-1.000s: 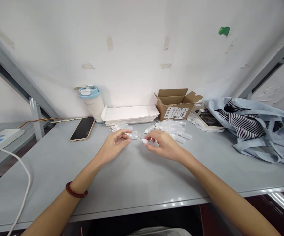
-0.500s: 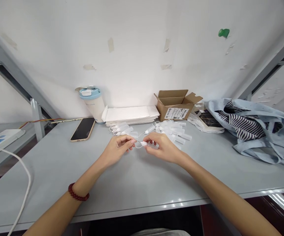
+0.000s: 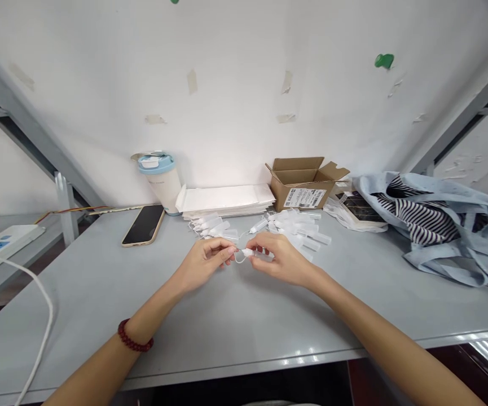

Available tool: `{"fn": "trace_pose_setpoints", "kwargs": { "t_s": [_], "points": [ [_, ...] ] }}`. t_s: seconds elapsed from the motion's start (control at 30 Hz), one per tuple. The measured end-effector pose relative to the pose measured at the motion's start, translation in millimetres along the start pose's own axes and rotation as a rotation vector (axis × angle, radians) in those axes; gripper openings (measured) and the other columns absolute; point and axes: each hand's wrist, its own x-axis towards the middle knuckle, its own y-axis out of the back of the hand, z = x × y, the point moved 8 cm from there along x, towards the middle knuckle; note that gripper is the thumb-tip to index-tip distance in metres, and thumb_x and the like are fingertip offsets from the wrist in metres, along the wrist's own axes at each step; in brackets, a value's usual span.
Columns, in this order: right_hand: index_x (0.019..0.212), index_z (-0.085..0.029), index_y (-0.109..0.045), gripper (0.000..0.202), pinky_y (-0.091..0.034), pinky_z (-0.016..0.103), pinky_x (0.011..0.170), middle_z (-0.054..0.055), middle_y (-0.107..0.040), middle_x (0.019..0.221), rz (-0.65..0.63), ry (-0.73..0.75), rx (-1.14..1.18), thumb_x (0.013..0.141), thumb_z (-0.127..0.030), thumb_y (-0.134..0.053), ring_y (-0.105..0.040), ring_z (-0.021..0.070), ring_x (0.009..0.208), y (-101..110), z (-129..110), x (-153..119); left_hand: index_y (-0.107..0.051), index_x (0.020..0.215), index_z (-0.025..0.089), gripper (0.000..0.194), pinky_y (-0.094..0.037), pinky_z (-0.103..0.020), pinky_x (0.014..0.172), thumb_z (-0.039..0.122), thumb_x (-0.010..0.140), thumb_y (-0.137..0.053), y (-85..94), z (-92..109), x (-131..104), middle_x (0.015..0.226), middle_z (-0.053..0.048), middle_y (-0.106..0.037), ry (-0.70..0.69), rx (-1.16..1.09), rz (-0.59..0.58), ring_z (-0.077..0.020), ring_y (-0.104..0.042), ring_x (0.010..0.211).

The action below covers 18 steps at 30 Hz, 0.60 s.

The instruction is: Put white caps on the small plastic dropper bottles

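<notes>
On the left are a white cord point(image 3: 45, 296), a phone point(image 3: 143, 225) and a tall cup point(image 3: 162, 185). Next, a paper stack point(image 3: 227, 197) lies behind some small bottles point(image 3: 215, 224). The left hand point(image 3: 205, 262) has its grip pinched together, but what's in it is too small to tell. Just beside it, the right hand point(image 3: 278, 254) has its grip squeezed on one white-topped bottle point(image 3: 247, 253). Behind are more bottles point(image 3: 305, 224) and a brown box point(image 3: 305, 190), then a blue bag point(image 3: 476, 208). The gray counter point(image 3: 231, 321) spreads between the arms to its front edge.

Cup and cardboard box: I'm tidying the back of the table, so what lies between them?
In the head view, a stack of flat white packets lies between the cup and the cardboard box.
</notes>
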Motion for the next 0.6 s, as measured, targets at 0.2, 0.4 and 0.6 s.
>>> {"fn": "trace_pose_setpoints", "kwargs": {
  "t_s": [0.2,0.4,0.6],
  "points": [
    [0.083,-0.016,-0.062,0.01,-0.038,0.024,0.064,0.001,-0.056,0.07,0.006,0.022,-0.001,0.077,-0.015,-0.054,-0.049,0.0124,0.068,1.5,-3.6,1.3,-0.065,0.077,0.017,0.023,-0.045,-0.023,0.06,0.037,0.083,-0.054,-0.5,0.3,-0.1,0.07,0.0,-0.061,0.005,-0.003,-0.005,-0.0107,-0.052,0.061],
    [0.082,-0.015,-0.062,0.009,-0.037,0.024,0.062,0.0,-0.055,0.068,0.011,0.056,-0.028,0.077,-0.014,-0.054,-0.047,0.0119,0.065,1.7,-7.6,1.2,-0.064,0.076,0.017,0.023,-0.045,-0.022,0.061,0.036,0.084,-0.053,-0.4,0.4,-1.4,0.07,0.0,-0.06,0.009,0.026,-0.009,-0.0106,-0.052,0.062],
    [0.085,-0.015,-0.061,0.01,-0.038,0.023,0.06,0.001,-0.057,0.069,0.017,0.065,-0.048,0.079,-0.015,-0.053,-0.049,0.0117,0.064,0.5,-8.0,-0.4,-0.064,0.076,0.017,0.024,-0.044,-0.023,0.063,0.036,0.084,-0.052,-0.9,0.8,-1.1,0.07,0.0,-0.061,-0.008,0.085,0.025,-0.012,-0.052,0.064]
  ]
}}
